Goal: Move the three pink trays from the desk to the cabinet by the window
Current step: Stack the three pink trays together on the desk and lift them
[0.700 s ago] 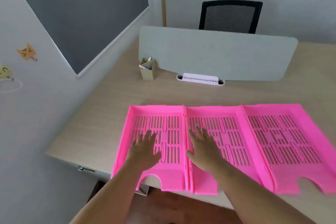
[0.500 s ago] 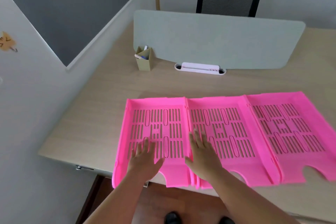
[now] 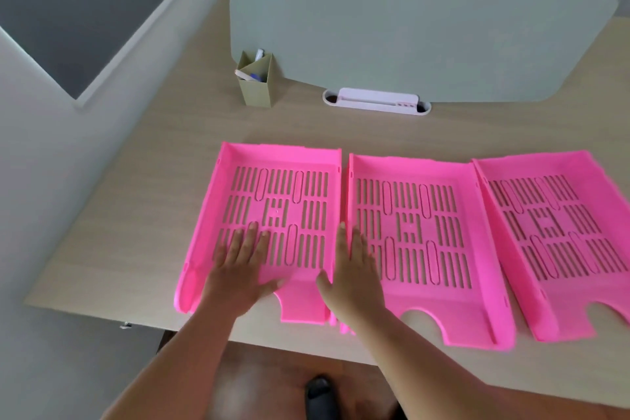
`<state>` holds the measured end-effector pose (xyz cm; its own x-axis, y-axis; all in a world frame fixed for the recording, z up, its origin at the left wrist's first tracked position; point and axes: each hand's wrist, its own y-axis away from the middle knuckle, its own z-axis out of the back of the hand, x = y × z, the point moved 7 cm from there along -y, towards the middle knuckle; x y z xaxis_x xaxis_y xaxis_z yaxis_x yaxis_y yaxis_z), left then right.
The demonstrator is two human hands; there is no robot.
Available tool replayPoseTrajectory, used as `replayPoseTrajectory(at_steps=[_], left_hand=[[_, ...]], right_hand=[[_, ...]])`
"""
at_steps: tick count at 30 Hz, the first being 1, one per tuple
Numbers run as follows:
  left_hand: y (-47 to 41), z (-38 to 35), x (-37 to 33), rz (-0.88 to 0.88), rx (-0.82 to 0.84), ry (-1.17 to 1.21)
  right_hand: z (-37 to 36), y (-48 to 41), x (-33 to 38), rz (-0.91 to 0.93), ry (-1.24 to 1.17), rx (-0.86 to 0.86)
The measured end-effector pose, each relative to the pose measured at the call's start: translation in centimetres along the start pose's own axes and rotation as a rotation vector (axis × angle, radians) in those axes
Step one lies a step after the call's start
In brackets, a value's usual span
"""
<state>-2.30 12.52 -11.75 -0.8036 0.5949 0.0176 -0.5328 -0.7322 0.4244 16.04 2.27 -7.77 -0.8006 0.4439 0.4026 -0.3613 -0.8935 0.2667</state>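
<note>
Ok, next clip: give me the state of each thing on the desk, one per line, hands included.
Left tray: flat on desk, left hand on it.
Middle tray: flat on desk, right hand on its left edge.
Right tray: flat, untouched.
Left hand: open, palm down.
Right hand: open, palm down.
Pen holder: upright, holds pens.
</note>
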Motion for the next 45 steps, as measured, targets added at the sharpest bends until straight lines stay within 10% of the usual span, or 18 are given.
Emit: replayPoseTrajectory(at_steps=[9,17,30,45], left_hand=[[-2.0,5.8,-2.0,-0.009,-0.116,0.184],[-1.6,9.5,-14.4,-0.243,-0.220,0.285],[-3.9,6.3,-17.0,-0.056,-0.167,0.050],[1.4,7.3,3.5,0.561,-0.252,0.257]], right_hand=[[3.9,-1.5,-1.9,0.062,0.069,-0.010],[9.8,2.4,-16.4,-0.237,0.233,-0.153],[9.6,0.0,-20.1,-0.120,0.213,-0.124],[8.3,-5.5,0.0,0.331,0.084,-0.057]])
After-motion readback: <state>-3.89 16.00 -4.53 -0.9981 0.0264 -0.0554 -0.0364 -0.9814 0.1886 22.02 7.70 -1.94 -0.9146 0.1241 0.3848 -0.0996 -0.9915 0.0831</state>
